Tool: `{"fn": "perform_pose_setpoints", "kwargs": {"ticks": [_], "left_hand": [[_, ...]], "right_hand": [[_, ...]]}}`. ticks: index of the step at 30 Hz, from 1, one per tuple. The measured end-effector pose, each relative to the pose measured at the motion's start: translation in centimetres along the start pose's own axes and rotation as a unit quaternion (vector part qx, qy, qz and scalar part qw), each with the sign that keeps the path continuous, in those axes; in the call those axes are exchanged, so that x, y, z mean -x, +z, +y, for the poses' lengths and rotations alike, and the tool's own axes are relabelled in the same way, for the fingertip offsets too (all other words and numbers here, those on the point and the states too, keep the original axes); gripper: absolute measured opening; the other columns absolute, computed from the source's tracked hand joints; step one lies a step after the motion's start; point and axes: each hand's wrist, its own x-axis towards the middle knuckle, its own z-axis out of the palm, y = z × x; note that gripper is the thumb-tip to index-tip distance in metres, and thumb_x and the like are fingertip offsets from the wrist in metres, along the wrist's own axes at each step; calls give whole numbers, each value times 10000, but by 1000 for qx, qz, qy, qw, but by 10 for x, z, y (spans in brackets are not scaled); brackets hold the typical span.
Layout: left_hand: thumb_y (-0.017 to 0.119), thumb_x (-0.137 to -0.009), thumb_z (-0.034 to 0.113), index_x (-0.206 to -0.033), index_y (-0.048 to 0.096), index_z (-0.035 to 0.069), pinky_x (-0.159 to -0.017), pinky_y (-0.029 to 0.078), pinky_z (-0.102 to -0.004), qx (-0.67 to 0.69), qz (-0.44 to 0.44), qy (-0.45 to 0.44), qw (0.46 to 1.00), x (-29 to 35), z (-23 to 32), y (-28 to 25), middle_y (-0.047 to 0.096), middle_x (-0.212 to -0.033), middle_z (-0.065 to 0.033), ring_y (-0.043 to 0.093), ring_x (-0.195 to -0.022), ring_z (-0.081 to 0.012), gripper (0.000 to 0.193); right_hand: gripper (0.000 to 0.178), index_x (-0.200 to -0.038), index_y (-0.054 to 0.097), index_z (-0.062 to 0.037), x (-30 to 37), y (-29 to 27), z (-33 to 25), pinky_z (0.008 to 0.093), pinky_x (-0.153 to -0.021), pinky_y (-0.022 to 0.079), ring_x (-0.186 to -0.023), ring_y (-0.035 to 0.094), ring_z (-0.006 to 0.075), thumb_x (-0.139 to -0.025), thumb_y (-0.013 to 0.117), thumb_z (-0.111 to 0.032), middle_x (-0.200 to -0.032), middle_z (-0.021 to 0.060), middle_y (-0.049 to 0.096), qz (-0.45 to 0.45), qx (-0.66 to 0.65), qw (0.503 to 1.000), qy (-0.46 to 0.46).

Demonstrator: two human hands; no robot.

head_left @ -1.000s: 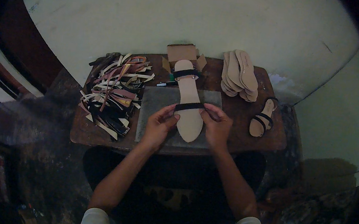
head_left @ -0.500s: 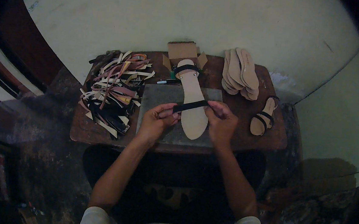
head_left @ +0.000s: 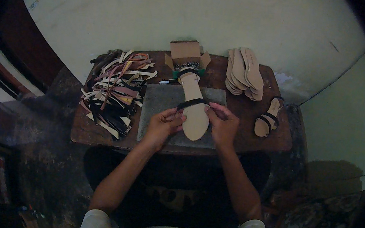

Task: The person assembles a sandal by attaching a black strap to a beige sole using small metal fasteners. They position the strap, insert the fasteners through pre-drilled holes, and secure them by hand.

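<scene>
Between my hands is a beige sandal sole point(head_left: 195, 126), its toe part nearest me and its heel part away from me. Across the toe part arches a black strap point(head_left: 193, 102), and another black strap point(head_left: 189, 72) spans the heel end. My left hand point(head_left: 163, 125) pinches the left end of the front strap at the sole's edge. On the opposite edge, my right hand point(head_left: 223, 125) grips the strap's right end, with its thumb against the sole. Below them lies a grey slab point(head_left: 153, 107), partly covered by the sandal.
Loose straps in several colours point(head_left: 121, 93) are heaped at the table's left. An open cardboard box point(head_left: 186, 50) of small metal pieces stands behind the sandal, near a marker point(head_left: 168, 82). Stacked beige soles point(head_left: 244, 74) and a finished-looking sandal point(head_left: 269, 117) lie right on the brown table point(head_left: 241, 141).
The sandal's heel end has dropped and come nearer, revealing the box's metal pieces. The front strap, straight before, now curves over the sole. Both hands still hold its ends.
</scene>
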Motion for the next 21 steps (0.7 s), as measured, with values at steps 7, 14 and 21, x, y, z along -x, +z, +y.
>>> {"fn": "perform_pose_setpoints", "kwargs": {"ticks": [7, 14, 21], "left_hand": [[747, -906, 94, -1226, 679, -23, -835, 536, -282, -63, 18, 65, 996, -2, -1, -5, 726, -1092, -94, 675, -940, -144, 347], [718, -924, 97, -1233, 687, -12, -836, 526, -280, -154, -8, 4, 988, 4, 11, -4, 726, -1077, -84, 673, -926, -143, 330], [750, -921, 138, -1291, 650, -34, -863, 530, -284, -146, -33, 8, 989, 8, 15, 0, 726, -1099, -108, 680, -963, -150, 421]], "right_hand": [[180, -1029, 763, 24, -3, -14, 6, 312, -798, 553, -879, 723, 201, -857, 760, -31, -948, 135, 749, -111, 225, 962, -102], [135, -1005, 773, -17, -1, -21, -14, 346, -736, 552, -789, 718, 251, -883, 722, -48, -923, 153, 736, -121, 291, 936, -156], [129, -996, 758, -20, 0, -20, -14, 351, -735, 560, -805, 725, 272, -870, 740, -32, -917, 154, 736, -96, 240, 950, -177]]}}
